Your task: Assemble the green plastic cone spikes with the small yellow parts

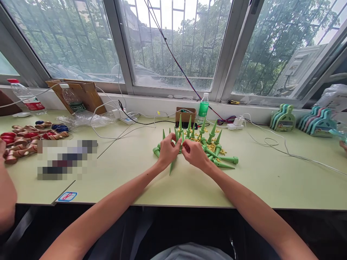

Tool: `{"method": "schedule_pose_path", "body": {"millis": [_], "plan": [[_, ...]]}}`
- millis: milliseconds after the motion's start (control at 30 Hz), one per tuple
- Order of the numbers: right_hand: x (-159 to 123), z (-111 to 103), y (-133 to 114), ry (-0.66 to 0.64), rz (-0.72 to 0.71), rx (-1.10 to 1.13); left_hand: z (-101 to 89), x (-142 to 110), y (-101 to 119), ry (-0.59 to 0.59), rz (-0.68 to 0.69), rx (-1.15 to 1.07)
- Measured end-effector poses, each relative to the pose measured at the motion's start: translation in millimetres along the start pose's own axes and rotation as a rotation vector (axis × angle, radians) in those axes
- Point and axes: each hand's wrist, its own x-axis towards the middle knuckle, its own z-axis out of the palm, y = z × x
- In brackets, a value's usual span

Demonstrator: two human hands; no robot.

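My left hand [168, 150] is closed, with thumb and fingers pinched around a green plastic spike [183, 137] just above the table. Close beside it, my right hand [194, 153] has its fingertips pressed together near the same spike; what they pinch is hidden. Around both hands are several more green spikes. Some stand point-up, like one upright spike [212, 131], and others lie flat, like the fallen spike [230, 159] on the right. Small yellow plastic pieces [213, 149] are scattered among them and attached to some.
Behind the spikes stand a small cardboard box [185, 115] and a green-labelled bottle [204, 105]. White cables and a power strip [128, 118] cross the back. Wooden toys [24, 142] lie left, near another person's arm [7, 191]. Plastic hangers [283, 117] stand right.
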Motion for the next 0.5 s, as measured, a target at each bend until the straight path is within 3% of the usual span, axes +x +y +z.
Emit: {"method": "schedule_pose_path", "body": {"millis": [500], "plan": [[0.1,1.0,1.5,-0.002,0.005,0.055,-1.4,1.0,0.7,0.009,0.001,0.020]]}}
